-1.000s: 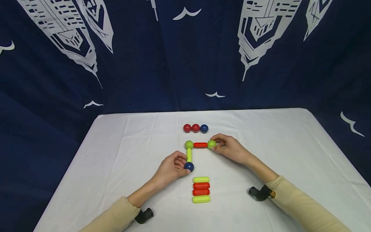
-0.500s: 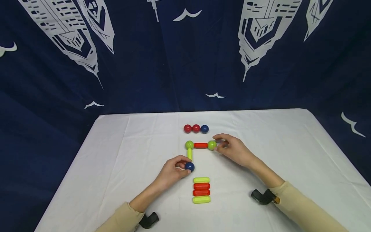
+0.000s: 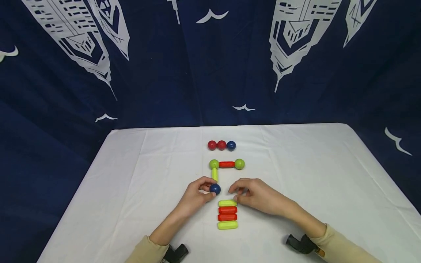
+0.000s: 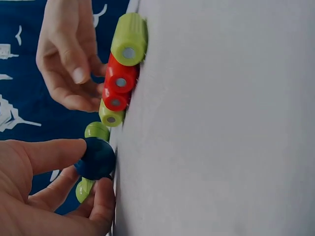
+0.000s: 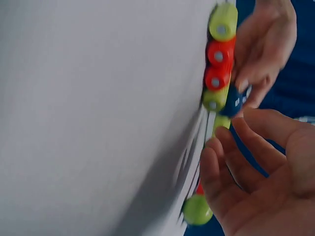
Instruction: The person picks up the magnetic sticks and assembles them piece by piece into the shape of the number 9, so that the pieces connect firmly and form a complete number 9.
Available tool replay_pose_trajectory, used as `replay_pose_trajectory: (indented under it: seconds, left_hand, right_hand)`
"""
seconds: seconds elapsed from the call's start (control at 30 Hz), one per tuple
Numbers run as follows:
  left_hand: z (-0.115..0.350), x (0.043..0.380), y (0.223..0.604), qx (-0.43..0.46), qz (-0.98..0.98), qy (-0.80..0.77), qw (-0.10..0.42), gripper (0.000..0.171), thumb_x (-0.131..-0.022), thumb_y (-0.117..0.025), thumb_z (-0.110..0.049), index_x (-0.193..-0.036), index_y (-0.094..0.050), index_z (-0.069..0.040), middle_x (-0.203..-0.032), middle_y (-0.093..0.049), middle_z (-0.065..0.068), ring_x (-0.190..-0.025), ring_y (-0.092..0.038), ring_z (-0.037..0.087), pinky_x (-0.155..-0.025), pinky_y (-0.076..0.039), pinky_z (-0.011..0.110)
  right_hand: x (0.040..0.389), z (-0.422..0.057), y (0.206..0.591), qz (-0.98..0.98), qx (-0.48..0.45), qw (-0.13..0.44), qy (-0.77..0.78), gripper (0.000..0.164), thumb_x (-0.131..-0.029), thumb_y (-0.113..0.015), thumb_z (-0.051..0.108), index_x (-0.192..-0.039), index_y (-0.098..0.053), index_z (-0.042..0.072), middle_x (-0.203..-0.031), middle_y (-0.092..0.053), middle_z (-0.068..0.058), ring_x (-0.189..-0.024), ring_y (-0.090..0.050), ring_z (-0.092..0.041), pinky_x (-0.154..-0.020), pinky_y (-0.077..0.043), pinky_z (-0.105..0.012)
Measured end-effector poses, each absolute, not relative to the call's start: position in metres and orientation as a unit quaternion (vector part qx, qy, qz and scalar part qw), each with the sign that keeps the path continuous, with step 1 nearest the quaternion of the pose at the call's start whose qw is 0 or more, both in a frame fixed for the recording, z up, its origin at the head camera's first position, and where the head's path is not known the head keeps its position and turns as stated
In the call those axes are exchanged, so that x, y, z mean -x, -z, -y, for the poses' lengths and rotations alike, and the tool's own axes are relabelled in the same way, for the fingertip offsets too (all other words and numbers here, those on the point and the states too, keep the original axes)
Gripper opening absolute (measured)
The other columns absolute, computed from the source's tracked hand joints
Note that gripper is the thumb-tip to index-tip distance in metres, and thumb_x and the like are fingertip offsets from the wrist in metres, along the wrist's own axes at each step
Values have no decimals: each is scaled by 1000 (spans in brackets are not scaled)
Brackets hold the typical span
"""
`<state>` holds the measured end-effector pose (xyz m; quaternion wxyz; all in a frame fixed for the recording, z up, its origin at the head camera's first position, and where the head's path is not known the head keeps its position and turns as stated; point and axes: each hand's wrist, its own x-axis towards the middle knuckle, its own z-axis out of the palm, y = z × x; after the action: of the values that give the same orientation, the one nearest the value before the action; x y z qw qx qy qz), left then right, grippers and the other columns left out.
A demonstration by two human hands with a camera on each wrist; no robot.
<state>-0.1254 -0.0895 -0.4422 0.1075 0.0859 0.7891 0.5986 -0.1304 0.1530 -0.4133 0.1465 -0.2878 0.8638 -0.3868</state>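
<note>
My left hand [image 3: 198, 193] pinches a blue ball [image 3: 215, 189] between thumb and fingers, at the near end of a yellow-green rod [image 3: 215, 174]. That rod runs to a green ball [image 3: 214, 164], from which a red rod [image 3: 227, 164] leads right to a second green ball [image 3: 239, 164]. My right hand [image 3: 258, 195] holds nothing; its loosely bent fingers hover by the right end of the nearest yellow-green rod [image 3: 227, 203] in a stack of loose rods. In the left wrist view, metal discs show at the ends of the red rods [image 4: 121, 82].
Two red balls [image 3: 217, 145] and another blue ball [image 3: 231, 145] sit in a row farther back. The loose row also holds two red rods [image 3: 227, 213] and a front yellow-green rod [image 3: 227, 225]. A white cloth [image 3: 158, 157] covers the table; a dark blue printed curtain [image 3: 197, 73] hangs behind.
My right hand has let go of the right green ball and come toward me, near the loose rods. The left hand's fingers have slid down off the yellow-green rod, keeping the blue ball.
</note>
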Motion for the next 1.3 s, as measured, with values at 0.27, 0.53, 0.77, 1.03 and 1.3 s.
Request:
replay_pose_trajectory:
  seconds: [0.27, 0.53, 0.77, 1.03, 1.3]
  left_hand:
    - [90, 124, 440, -63, -786, -604, 113, 30, -84, -70, 0, -114, -67, -4, -99, -60, 9, -89, -51, 20, -69, -40, 23]
    - [90, 122, 436, -51, -777, -616, 119, 31, -84, -69, 2, -115, -66, -1, -98, -61, 12, -90, -51, 21, -68, -40, 23]
    - [91, 124, 441, -46, -775, -618, 122, 31, -85, -70, 1, -115, -67, -4, -97, -61, 9, -89, -52, 20, -67, -42, 23]
    - [89, 124, 442, -48, -781, -611, 124, 29, -85, -70, 1, -113, -66, -4, -95, -60, 9, -88, -52, 20, -66, -42, 22]
    - [88, 124, 438, -53, -783, -607, 122, 28, -85, -70, 1, -113, -66, -4, -100, -60, 10, -90, -51, 21, -68, -42, 24]
  right_hand:
    - [131, -137, 416, -869, 314, 183, 337, 25, -89, -68, 5, -111, -71, 16, -102, -64, 12, -87, -56, -5, -81, -49, -29]
    - [135, -136, 415, -888, 300, 148, 316, 21, -92, -67, 12, -113, -70, 14, -98, -60, 13, -84, -54, -7, -76, -47, -28]
    - [140, -138, 416, -888, 293, 126, 331, 20, -93, -66, 10, -112, -69, 13, -100, -62, 10, -85, -54, -11, -76, -48, -29]
    - [141, -140, 417, -886, 282, 124, 346, 23, -92, -66, 9, -114, -68, 14, -101, -61, 7, -84, -54, -12, -74, -48, -28]
    - [137, -145, 418, -879, 282, 84, 375, 27, -91, -66, 2, -114, -68, 15, -100, -61, 4, -86, -55, -12, -76, -49, -27]
